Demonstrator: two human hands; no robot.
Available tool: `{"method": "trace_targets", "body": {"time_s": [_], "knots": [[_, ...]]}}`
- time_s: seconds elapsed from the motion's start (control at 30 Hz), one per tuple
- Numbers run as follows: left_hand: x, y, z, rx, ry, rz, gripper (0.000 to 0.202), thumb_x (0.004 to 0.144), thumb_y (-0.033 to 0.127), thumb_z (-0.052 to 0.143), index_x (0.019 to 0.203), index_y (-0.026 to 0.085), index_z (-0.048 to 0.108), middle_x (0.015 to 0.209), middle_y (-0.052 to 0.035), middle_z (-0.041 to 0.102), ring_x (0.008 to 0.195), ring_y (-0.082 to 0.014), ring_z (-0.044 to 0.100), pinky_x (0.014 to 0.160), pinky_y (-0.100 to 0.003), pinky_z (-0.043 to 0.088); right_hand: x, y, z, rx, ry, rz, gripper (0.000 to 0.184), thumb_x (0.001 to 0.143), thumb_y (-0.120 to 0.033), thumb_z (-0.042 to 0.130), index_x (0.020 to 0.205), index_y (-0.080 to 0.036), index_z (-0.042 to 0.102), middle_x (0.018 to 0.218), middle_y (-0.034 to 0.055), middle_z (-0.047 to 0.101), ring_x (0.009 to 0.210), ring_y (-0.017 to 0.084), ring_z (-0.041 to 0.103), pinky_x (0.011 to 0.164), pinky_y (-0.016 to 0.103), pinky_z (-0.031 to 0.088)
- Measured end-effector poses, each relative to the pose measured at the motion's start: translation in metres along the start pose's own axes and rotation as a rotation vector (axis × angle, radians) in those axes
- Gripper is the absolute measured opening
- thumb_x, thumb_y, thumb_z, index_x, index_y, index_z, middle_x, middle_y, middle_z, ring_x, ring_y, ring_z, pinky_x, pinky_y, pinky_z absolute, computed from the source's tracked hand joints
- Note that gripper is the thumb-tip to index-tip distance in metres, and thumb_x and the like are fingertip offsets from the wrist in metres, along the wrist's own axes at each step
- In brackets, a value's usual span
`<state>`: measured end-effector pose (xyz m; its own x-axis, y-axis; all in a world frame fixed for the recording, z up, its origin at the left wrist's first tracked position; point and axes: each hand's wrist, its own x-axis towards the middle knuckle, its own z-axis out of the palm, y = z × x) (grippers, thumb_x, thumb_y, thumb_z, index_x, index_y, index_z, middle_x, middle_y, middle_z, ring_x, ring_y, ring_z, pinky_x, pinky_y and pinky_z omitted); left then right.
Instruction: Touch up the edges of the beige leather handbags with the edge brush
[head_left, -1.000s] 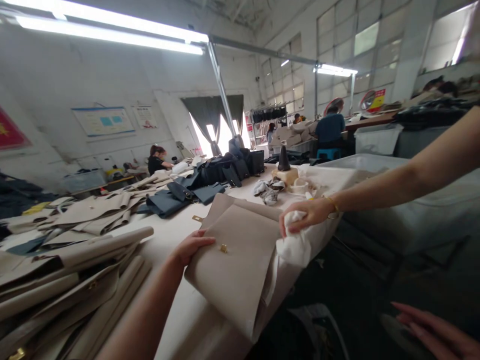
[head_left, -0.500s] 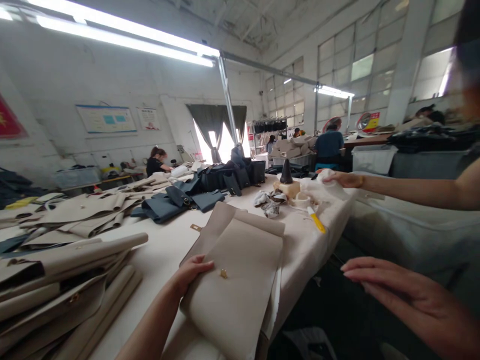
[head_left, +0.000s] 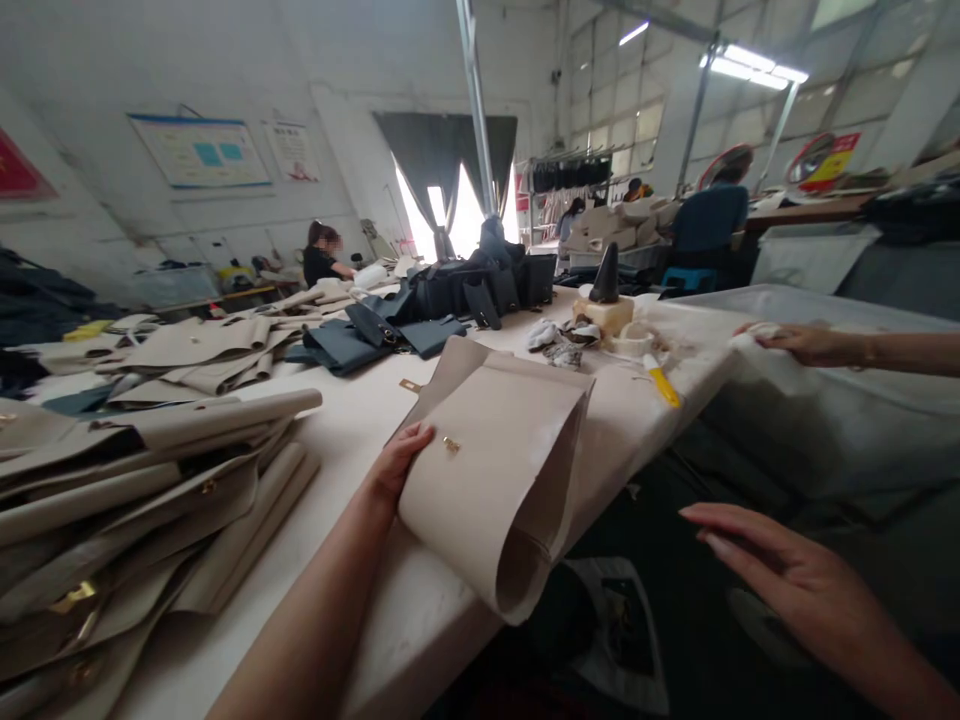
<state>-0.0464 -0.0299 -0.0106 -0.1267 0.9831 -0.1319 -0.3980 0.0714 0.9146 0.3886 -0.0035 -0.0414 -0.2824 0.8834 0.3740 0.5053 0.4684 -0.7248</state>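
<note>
Beige bag piece (head_left: 491,470), left hand (head_left: 400,462) pinching edge

One held beige bag (head_left: 499,440), one black cone (head_left: 606,276), one blue stool (head_left: 688,280)

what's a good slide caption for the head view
Left hand grips a beige bag piece at a table, right hand open and free, while a co-worker's hand holds a white cloth.

Our left hand (head_left: 396,465) grips a beige bag (head_left: 499,430) at the table (head_left: 352,405). Our right hand (head_left: 799,590) hangs apart, fingers outstretched.
</note>
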Motion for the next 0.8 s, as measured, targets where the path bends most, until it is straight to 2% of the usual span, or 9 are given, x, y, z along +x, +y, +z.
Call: {"method": "trace_targets", "body": {"time_s": [0.1,0.2,0.3,0.4,0.5,0.6,0.73,0.8], "knots": [[0.001,-0.002,0.003,-0.002,0.014,-0.021,0.035,0.061,0.026,0.083,0.090,0.010,0.069,0.080,-0.0106,0.075,0.064,-0.0227,0.070,0.062,-0.032,0.059,-0.005,0.005,-0.007,-0.030,0.042,0.009,0.034,0.074,-0.057,0.060,0.090,-0.031,0.076,0.098,0.0024,0.074,0.088,0.026,0.071,0.080,0.038,0.060],[0.005,-0.005,0.005,0.042,0.041,-0.052,0.033,0.061,0.023,0.082,0.088,0.009,0.068,0.076,-0.0110,0.074,0.061,-0.0218,0.069,0.059,-0.030,0.058,-0.011,0.005,-0.010,-0.059,0.074,-0.051,0.035,0.074,-0.059,0.060,0.091,-0.032,0.076,0.098,0.0016,0.074,0.088,0.027,0.071,0.074,0.036,0.062],[0.007,-0.007,0.007,0.082,0.069,-0.054,0.032,0.063,0.020,0.081,0.090,0.009,0.068,0.077,-0.0108,0.074,0.059,-0.0213,0.069,0.056,-0.029,0.057,-0.015,0.002,-0.009,-0.069,0.084,-0.091,0.034,0.076,-0.058,0.059,0.092,-0.032,0.075,0.098,0.0013,0.074,0.089,0.026,0.071,0.075,0.036,0.062],[0.007,-0.006,0.009,0.118,0.083,-0.093,0.033,0.067,0.022,0.079,0.095,0.009,0.067,0.080,-0.0124,0.074,0.062,-0.0232,0.070,0.058,-0.031,0.058,-0.015,0.000,-0.011,-0.065,0.111,-0.070,0.033,0.080,-0.054,0.058,0.093,-0.030,0.075,0.099,0.0027,0.074,0.090,0.024,0.071,0.080,0.035,0.060],[0.007,-0.003,0.008,0.140,0.090,-0.124,0.034,0.068,0.023,0.078,0.097,0.009,0.066,0.082,-0.0142,0.074,0.062,-0.0245,0.071,0.059,-0.033,0.059,-0.010,0.001,-0.019,-0.108,0.189,-0.072,0.029,0.084,-0.048,0.056,0.094,-0.028,0.074,0.100,0.0034,0.074,0.093,0.022,0.070,0.084,0.033,0.059],[0.009,-0.002,0.008,0.144,0.099,-0.141,0.032,0.067,0.020,0.078,0.094,0.009,0.066,0.080,-0.0142,0.074,0.060,-0.0251,0.070,0.057,-0.033,0.059,-0.003,-0.001,-0.026,-0.225,0.311,-0.112,0.027,0.086,-0.045,0.055,0.092,-0.026,0.072,0.101,0.0047,0.072,0.091,0.021,0.069,0.080,0.032,0.059],[0.010,-0.002,0.008,0.137,0.121,-0.137,0.030,0.064,0.016,0.078,0.091,0.009,0.067,0.080,-0.0142,0.074,0.060,-0.0251,0.070,0.056,-0.033,0.059,0.004,-0.006,-0.013,-0.355,0.318,-0.169,0.035,0.081,-0.055,0.060,0.087,-0.021,0.064,0.095,0.0076,0.067,0.077,0.021,0.066,0.061,0.031,0.058],[0.010,-0.003,0.008,0.137,0.120,-0.138,0.031,0.064,0.016,0.078,0.092,0.009,0.068,0.080,-0.0141,0.074,0.060,-0.0245,0.070,0.056,-0.032,0.059,0.007,-0.009,0.003,-0.400,0.285,-0.259,0.040,0.079,-0.054,0.063,0.100,-0.020,0.061,0.102,0.0099,0.064,0.086,0.024,0.065,0.066,0.035,0.059]]}}
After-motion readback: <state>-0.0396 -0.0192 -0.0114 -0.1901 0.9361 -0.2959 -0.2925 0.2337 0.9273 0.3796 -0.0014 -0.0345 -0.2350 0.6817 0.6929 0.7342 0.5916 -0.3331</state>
